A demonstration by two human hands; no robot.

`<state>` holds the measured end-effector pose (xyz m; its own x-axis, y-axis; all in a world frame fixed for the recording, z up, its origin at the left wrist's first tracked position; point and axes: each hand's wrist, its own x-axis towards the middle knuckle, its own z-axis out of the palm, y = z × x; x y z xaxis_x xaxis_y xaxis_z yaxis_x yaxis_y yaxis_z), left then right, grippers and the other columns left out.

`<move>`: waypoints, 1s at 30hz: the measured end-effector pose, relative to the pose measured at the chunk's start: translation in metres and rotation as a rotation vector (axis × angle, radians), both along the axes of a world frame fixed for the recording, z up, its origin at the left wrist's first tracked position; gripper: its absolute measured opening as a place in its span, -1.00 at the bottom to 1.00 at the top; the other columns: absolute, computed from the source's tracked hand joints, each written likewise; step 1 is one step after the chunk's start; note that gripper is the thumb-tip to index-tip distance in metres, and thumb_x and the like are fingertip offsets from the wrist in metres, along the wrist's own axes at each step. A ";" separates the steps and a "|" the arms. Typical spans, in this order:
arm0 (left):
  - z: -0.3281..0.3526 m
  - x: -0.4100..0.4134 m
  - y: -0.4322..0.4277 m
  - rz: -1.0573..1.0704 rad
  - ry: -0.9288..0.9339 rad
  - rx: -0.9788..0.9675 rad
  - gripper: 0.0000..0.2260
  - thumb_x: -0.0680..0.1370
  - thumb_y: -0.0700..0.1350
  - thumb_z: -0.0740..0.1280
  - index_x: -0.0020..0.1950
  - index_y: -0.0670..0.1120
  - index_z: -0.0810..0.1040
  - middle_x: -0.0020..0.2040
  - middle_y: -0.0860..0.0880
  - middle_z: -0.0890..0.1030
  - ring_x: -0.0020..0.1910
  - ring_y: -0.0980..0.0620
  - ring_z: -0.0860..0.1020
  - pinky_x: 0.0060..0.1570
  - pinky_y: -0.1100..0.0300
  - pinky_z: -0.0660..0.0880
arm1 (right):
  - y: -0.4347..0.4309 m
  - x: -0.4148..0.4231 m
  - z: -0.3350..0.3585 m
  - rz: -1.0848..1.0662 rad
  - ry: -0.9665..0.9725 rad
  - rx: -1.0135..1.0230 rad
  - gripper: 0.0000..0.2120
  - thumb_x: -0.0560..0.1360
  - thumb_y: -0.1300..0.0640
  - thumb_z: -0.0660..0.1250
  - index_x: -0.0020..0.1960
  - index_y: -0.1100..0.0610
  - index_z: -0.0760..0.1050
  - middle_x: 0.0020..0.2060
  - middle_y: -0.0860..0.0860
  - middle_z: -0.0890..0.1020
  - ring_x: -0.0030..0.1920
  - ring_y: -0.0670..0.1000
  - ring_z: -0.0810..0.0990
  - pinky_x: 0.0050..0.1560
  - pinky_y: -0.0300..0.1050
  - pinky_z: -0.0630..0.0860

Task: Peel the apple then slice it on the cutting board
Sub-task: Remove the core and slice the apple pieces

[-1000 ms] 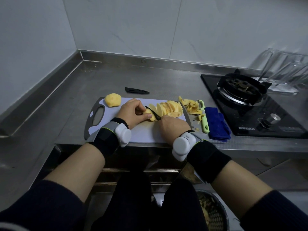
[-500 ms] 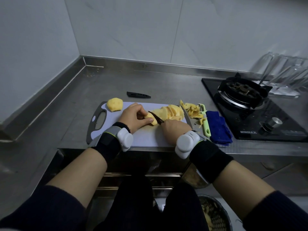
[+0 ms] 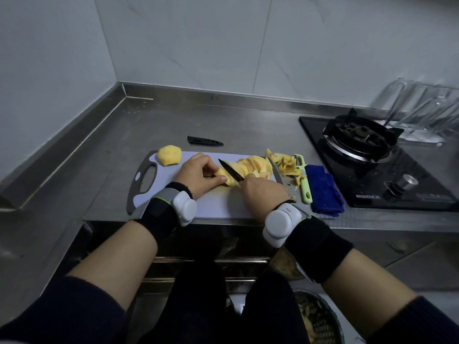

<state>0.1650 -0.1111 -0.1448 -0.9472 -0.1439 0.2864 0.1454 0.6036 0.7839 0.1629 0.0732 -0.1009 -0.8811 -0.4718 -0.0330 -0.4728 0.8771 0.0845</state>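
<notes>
While the right grip point(image 3: 263, 192) wraps the knife point(image 3: 231, 171) handle, blade across the apple piece point(image 3: 224, 178), the left grip point(image 3: 198, 175) pinches that piece on the cutting board point(image 3: 218, 204). Best practice: fingertips tucked back, thin even strokes.

Cut slices point(image 3: 255, 166) are fanned to the right, and the peeled half point(image 3: 169, 155) waits at the board's far-left corner.

Steel surface point(image 3: 149, 125) (tiled wall corner) carries peels point(image 3: 285, 165), green peeler point(image 3: 304, 180), blue cloth point(image 3: 325, 192), sheath point(image 3: 205, 141) and gas hob point(image 3: 372, 155).
</notes>
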 end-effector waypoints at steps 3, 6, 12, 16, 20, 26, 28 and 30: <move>-0.001 -0.001 -0.001 -0.011 -0.008 0.004 -0.75 0.35 -0.06 0.58 -0.20 -0.01 0.51 -0.07 -0.02 0.52 -0.09 -0.02 0.58 0.07 0.02 0.57 | -0.001 0.002 0.001 -0.015 -0.003 -0.015 -0.72 0.65 0.10 0.02 0.20 0.24 0.37 0.01 0.14 0.61 -0.01 0.21 0.60 -0.16 0.02 0.41; 0.000 -0.001 -0.001 -0.011 -0.007 0.008 -0.75 0.35 -0.07 0.58 -0.19 -0.03 0.51 -0.07 -0.02 0.52 -0.09 -0.01 0.58 0.07 0.03 0.58 | -0.002 0.004 0.001 -0.015 0.016 -0.007 -0.72 0.65 0.10 0.02 0.20 0.24 0.37 0.01 0.15 0.61 -0.01 0.22 0.60 -0.16 0.03 0.40; 0.000 -0.001 -0.001 -0.012 0.001 0.000 -0.76 0.36 -0.07 0.58 -0.17 -0.08 0.53 -0.08 -0.01 0.51 -0.10 0.02 0.57 0.06 0.08 0.57 | -0.002 0.003 0.000 -0.023 0.035 0.013 -0.77 0.64 0.14 0.05 0.19 0.23 0.37 -0.01 0.14 0.62 -0.04 0.20 0.61 -0.17 0.02 0.42; 0.000 0.000 -0.001 -0.020 0.004 0.002 -0.76 0.36 -0.08 0.57 -0.15 -0.11 0.55 -0.07 -0.02 0.51 -0.10 0.03 0.57 0.06 0.10 0.58 | -0.004 0.002 -0.002 -0.042 0.021 0.029 -0.79 0.61 0.22 0.07 0.18 0.24 0.37 -0.02 0.14 0.61 -0.05 0.21 0.61 -0.20 0.00 0.41; -0.001 -0.001 -0.001 -0.020 0.004 0.006 -0.76 0.36 -0.08 0.58 -0.16 -0.09 0.54 -0.07 -0.02 0.52 -0.08 0.01 0.57 0.07 0.06 0.58 | -0.009 -0.002 -0.003 -0.054 -0.030 0.059 -0.78 0.58 0.26 0.09 0.20 0.25 0.36 0.00 0.15 0.61 -0.04 0.20 0.61 -0.18 0.00 0.43; 0.000 -0.001 0.000 -0.015 0.004 0.014 -0.76 0.36 -0.09 0.58 -0.16 -0.10 0.54 -0.06 -0.04 0.53 -0.09 0.00 0.57 0.07 0.07 0.57 | 0.002 -0.001 -0.005 -0.044 -0.054 0.085 -0.79 0.58 0.25 0.12 0.19 0.25 0.37 0.00 0.15 0.60 -0.03 0.18 0.61 -0.10 0.03 0.48; 0.000 0.000 0.001 -0.015 0.002 0.019 -0.76 0.36 -0.10 0.58 -0.15 -0.12 0.55 -0.05 -0.05 0.53 -0.09 -0.01 0.58 0.07 0.09 0.58 | -0.002 -0.003 -0.006 -0.048 -0.077 0.086 -0.79 0.58 0.24 0.12 0.19 0.26 0.38 0.01 0.16 0.59 -0.02 0.18 0.60 -0.08 0.02 0.49; -0.001 0.000 0.000 -0.008 0.007 0.017 -0.76 0.36 -0.10 0.58 -0.15 -0.13 0.54 -0.05 -0.06 0.53 -0.09 -0.01 0.58 0.07 0.10 0.58 | -0.010 -0.007 -0.010 -0.048 -0.112 0.091 -0.78 0.58 0.23 0.13 0.20 0.26 0.39 0.02 0.16 0.60 -0.01 0.18 0.61 -0.03 0.03 0.52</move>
